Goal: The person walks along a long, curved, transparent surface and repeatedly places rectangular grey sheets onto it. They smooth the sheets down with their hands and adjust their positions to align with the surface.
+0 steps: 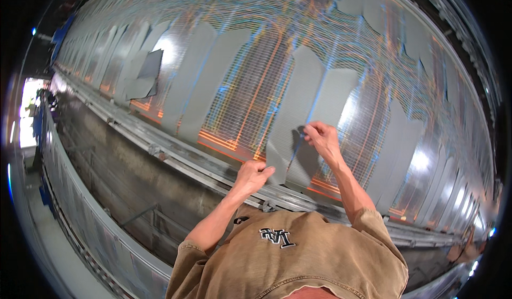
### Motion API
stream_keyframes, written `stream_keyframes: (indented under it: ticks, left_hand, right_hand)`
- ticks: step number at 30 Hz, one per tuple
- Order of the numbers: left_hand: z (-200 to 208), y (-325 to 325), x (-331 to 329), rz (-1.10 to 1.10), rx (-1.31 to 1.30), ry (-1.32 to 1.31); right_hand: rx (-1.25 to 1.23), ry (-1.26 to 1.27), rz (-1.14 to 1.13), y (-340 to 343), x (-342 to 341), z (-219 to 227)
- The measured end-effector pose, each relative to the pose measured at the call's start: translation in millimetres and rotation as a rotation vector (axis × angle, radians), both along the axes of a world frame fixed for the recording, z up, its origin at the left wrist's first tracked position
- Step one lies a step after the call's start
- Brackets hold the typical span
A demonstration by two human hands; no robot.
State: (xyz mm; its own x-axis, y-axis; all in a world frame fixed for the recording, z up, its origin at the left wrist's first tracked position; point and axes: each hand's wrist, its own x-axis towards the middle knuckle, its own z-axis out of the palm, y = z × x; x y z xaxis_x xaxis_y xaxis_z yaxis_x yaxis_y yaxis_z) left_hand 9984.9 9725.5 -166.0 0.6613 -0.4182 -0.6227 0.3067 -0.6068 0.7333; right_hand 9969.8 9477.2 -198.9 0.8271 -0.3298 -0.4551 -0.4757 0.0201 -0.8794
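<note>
My left hand (253, 176) is closed in a pinch at the lower corner of a grey sheet piece (297, 88), which looks like cut cloth. That corner curls up beside my thumb. To the right, my right hand (323, 138) hovers over the seam between this piece and a neighbouring grey piece (337, 93). Its fingertips are pressed together, and whatever they hold, if anything, is too small to make out. A dark shadow of the hand falls on the grey below it. Both pieces lie on a long table (250, 85) covered with fine coloured lines.
Along the near edge of the table runs a metal rail (197, 172). More grey pieces (200, 80) lie in rows to both sides. One loose piece (144, 77) at the left is folded over with its dark side up. A lower walkway (128, 155) runs behind the rail.
</note>
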Motion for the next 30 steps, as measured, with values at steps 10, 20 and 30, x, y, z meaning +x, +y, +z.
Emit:
stream_keyframes:
  ticks: [10,20,30]
  left_hand:
    - [73,-47,35,0.381,-0.502,0.113]
    - [99,-23,25,0.395,-0.605,0.082]
    - [96,19,22,0.276,-0.503,0.02]
  right_hand:
    - [0.326,0.344,-0.057,-8,9,3]
    - [0.777,0.184,-0.39,-42,119,-30]
    - [0.427,-0.331,-0.236,-84,163,108]
